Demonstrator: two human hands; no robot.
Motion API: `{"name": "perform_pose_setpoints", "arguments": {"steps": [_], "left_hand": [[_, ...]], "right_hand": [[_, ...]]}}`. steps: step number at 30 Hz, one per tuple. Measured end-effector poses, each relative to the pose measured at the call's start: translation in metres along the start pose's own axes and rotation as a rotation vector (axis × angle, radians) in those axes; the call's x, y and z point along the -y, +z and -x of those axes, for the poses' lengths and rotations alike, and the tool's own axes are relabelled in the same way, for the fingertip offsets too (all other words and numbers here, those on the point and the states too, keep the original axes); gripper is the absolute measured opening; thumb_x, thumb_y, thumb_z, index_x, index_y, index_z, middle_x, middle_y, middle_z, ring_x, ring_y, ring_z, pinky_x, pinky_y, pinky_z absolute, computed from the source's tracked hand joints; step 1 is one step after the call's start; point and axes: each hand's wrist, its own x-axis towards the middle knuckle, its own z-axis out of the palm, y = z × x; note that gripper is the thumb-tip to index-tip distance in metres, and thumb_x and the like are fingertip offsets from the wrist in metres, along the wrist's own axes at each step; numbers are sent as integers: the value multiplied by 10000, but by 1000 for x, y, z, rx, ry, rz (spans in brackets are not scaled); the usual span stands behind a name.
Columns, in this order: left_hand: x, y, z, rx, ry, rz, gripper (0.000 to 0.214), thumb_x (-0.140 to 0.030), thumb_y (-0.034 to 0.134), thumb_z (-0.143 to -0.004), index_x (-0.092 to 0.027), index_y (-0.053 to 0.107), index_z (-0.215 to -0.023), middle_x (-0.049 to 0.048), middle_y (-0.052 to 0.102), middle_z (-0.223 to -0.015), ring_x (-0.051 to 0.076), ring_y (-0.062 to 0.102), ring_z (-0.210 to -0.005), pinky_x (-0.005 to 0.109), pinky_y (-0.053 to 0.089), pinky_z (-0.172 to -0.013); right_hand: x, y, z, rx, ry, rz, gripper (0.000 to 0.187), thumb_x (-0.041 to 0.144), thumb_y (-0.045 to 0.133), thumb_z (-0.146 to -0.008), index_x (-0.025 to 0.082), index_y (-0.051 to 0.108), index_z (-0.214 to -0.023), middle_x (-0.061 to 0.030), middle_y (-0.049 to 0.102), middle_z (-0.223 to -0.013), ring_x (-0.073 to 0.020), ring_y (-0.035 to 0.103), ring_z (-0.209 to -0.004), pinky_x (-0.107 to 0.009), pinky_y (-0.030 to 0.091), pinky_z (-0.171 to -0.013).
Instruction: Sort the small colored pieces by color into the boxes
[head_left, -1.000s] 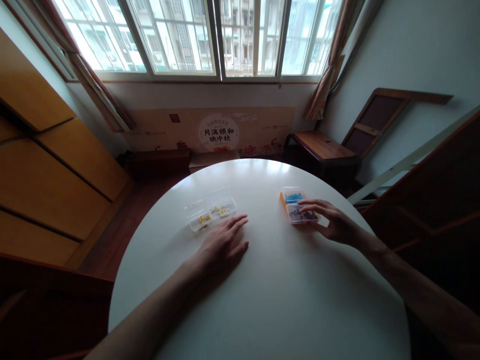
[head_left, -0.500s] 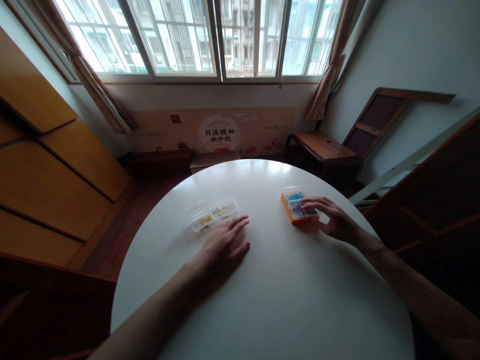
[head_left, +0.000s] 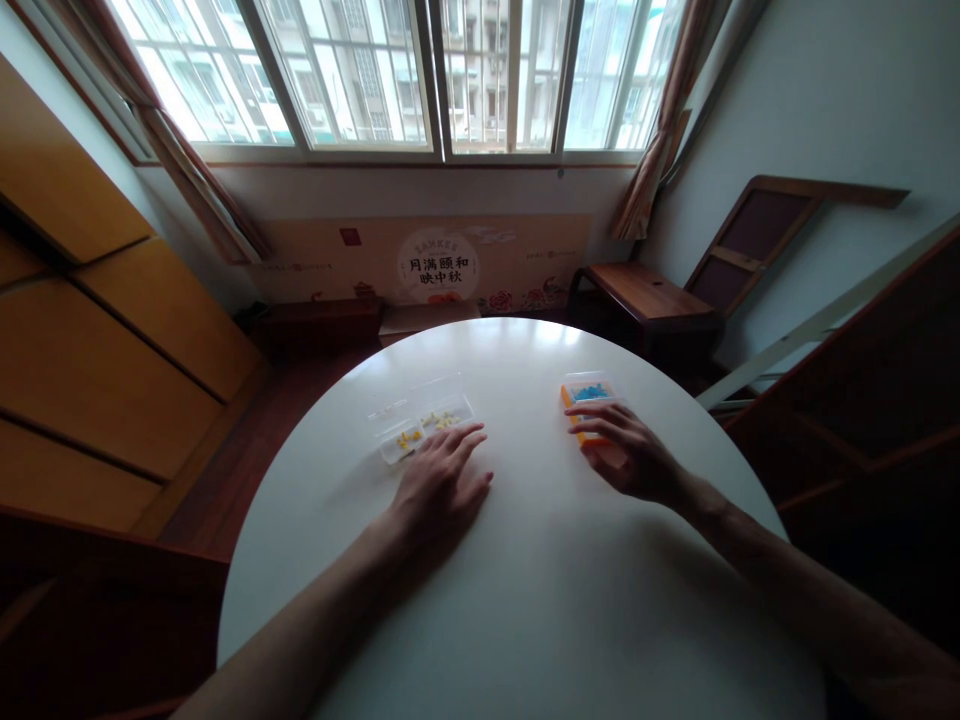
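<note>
My left hand (head_left: 442, 478) rests on the white table with its fingers apart and nothing in it. Just beyond its fingertips are two clear plastic boxes with raised lids: the left box (head_left: 390, 455) holds small yellow pieces (head_left: 407, 438), the right box (head_left: 471, 405) paler yellow ones (head_left: 441, 419). My right hand (head_left: 630, 450) is over an orange case (head_left: 568, 400), fingers spread and bent, covering its near part. Small blue pieces (head_left: 591, 392) show in a clear compartment at the far end of the case. Whether the fingertips touch the case, I cannot tell.
The round white table (head_left: 517, 600) fills the middle. Behind it stand a low wooden stool (head_left: 652, 290) and a cardboard box (head_left: 420, 318) by the wall. A wooden cabinet (head_left: 112, 350) is on the left, a dark wooden piece of furniture (head_left: 877, 400) on the right.
My right hand has moved left and nearer to me across the orange case, hiding the dark pieces seen earlier. My left hand has shifted slightly left, closer to the yellow pieces.
</note>
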Motion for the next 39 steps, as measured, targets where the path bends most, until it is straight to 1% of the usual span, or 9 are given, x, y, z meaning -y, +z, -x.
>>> {"name": "perform_pose_setpoints", "arguments": {"steps": [5, 8, 11, 14, 19, 26, 31, 36, 39], "left_hand": [[5, -4, -1, -77, -84, -81, 480, -363, 661, -1032, -239, 601, -1492, 127, 630, -1582, 379, 604, -1428, 594, 496, -1209], [11, -4, 1, -93, -107, -106, 542, -412, 650, -1038, -225, 577, -1541, 152, 614, -1602, 404, 595, -1438, 615, 496, -1202], [14, -2, 2, -82, -111, -109, 558, -433, 642, -1045, -212, 581, -1554, 153, 632, -1587, 402, 597, -1442, 605, 498, -1208], [15, -1, 1, -56, -87, -81, 502, -412, 625, -1061, -212, 611, -1521, 135, 675, -1531, 363, 630, -1412, 556, 519, -1203], [9, -1, -4, -6, -10, -37, 437, -413, 630, -1072, -232, 662, -1469, 109, 718, -1482, 337, 686, -1338, 534, 560, -1149], [0, 2, -7, 31, 188, 47, 391, -322, 632, -1078, -287, 700, -1462, 68, 759, -1448, 279, 747, -1262, 478, 603, -1105], [5, 8, -8, 29, 251, 49, 388, -282, 595, -1107, -297, 698, -1481, 60, 773, -1430, 267, 755, -1268, 467, 611, -1096], [6, 7, -8, 57, 306, 65, 420, -291, 599, -1115, -337, 659, -1528, 56, 773, -1427, 254, 751, -1276, 451, 601, -1120], [1, -1, -8, -43, 268, 23, 478, -299, 653, -1083, -353, 609, -1556, 61, 732, -1486, 266, 726, -1305, 459, 586, -1139]], "right_hand": [[29, 44, -28, 151, -48, -134, 413, 162, 675, -990, 293, 656, -1380, -110, 659, -1540, -319, 632, -1430, -564, 574, -1176], [33, 67, -40, 179, 17, -153, 503, 219, 709, -993, 284, 608, -1482, -124, 614, -1599, -326, 612, -1457, -587, 547, -1213], [30, 79, -44, 238, 66, -155, 534, 276, 731, -1002, 261, 590, -1517, -143, 603, -1611, -330, 592, -1483, -572, 525, -1242], [28, 80, -42, 243, 84, -161, 494, 290, 714, -1020, 247, 602, -1499, -147, 626, -1580, -321, 601, -1470, -556, 514, -1254], [25, 79, -37, 148, 117, -183, 516, 278, 707, -1021, 255, 570, -1517, -145, 641, -1542, -325, 615, -1437, -574, 533, -1235], [21, 80, -34, -39, 139, -163, 726, 223, 714, -992, 276, 400, -1644, -184, 511, -1644, -366, 523, -1536, -633, 492, -1276], [14, 81, -31, -22, 151, -208, 961, 296, 770, -983, 279, 205, -1760, -193, 417, -1742, -382, 452, -1608, -635, 436, -1324], [13, 81, -31, 15, 158, -256, 1006, 387, 824, -965, 278, 225, -1766, -199, 451, -1726, -392, 486, -1590, -630, 456, -1310], [14, 81, -31, 40, 152, -263, 1033, 384, 832, -960, 288, 202, -1772, -194, 453, -1730, -387, 488, -1592, -625, 464, -1306]]}}
